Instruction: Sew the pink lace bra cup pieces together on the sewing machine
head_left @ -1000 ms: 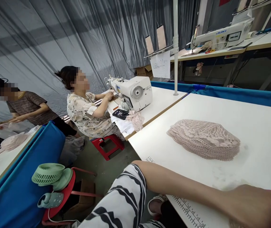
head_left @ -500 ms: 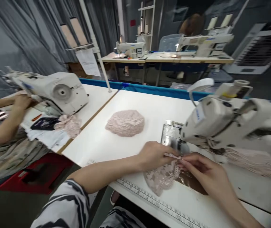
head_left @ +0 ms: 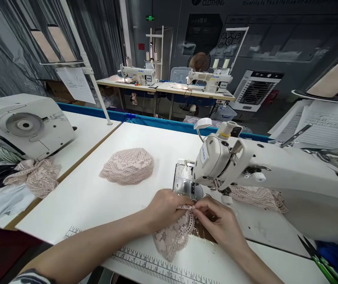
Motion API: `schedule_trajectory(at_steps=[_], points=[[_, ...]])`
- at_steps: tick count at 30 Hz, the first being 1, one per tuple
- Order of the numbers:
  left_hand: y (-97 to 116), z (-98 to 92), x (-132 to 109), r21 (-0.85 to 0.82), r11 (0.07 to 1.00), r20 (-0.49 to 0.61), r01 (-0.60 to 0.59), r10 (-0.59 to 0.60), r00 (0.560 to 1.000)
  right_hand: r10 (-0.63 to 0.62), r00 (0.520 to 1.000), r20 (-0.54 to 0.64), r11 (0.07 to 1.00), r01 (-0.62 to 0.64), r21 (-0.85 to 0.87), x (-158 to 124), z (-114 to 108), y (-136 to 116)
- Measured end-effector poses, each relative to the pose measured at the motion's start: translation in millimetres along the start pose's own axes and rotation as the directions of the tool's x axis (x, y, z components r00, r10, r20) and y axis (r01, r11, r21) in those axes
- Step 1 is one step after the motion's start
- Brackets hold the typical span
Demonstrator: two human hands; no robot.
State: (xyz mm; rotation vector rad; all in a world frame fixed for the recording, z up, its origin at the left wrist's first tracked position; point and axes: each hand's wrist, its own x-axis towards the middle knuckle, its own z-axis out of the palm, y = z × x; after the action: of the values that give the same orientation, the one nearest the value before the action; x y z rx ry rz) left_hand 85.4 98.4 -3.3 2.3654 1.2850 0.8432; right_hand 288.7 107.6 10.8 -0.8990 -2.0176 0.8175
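Observation:
A pale pink piece of lace [head_left: 173,236] hangs from both my hands, just in front of the sewing machine [head_left: 219,157] and its metal needle plate [head_left: 183,178]. My left hand [head_left: 165,209] is closed on the lace's upper edge, thumb on top. Opposite it, my right hand [head_left: 219,219] pinches the same edge at the scalloped side; the fingertips of both hands almost meet. The lower part of the lace droops over the white table [head_left: 98,205]. A stack of pink lace pieces [head_left: 127,166] lies to the left of the machine.
More lace [head_left: 257,198] lies under the machine arm. Green-handled scissors [head_left: 319,258] rest at the right, and a printed ruler [head_left: 157,268] runs along the front edge. At left stand another sewing machine [head_left: 27,126] and bunched lace [head_left: 38,175]. A thread stand pole [head_left: 90,67] rises behind.
My view has swung right, so the scene sits farther left and the co-worker's hands have left the frame. Both my hands still hold the lace, fingertips close together.

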Motion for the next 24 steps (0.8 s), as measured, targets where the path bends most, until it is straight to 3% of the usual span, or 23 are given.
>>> schedule_trajectory(at_steps=[5, 10, 14, 24], points=[[-5.4, 2.3, -0.2, 0.045, 0.996, -0.099, -0.082, 0.086, 0.991, -0.036, 0.999, 0.001, 0.999, 0.036, -0.005, 0.5, -0.4, -0.5], [-7.9, -0.6, -1.1, 0.133, 0.966, -0.201, -0.222, 0.246, 0.948, -0.088, 0.996, -0.025, 0.995, 0.087, -0.044, -1.4, 0.5, 1.0], [-6.1, -4.4, -1.1, 0.208, 0.943, -0.203, -0.260, 0.302, 0.931, -0.136, 0.989, -0.067, 0.988, 0.130, -0.082, -2.1, 1.9, 0.8], [-5.1, -5.4, -0.7, 0.206, 0.943, -0.172, -0.260, 0.297, 0.939, -0.176, 0.981, -0.075, 0.978, 0.166, -0.127, -4.1, 0.2, -4.1]])
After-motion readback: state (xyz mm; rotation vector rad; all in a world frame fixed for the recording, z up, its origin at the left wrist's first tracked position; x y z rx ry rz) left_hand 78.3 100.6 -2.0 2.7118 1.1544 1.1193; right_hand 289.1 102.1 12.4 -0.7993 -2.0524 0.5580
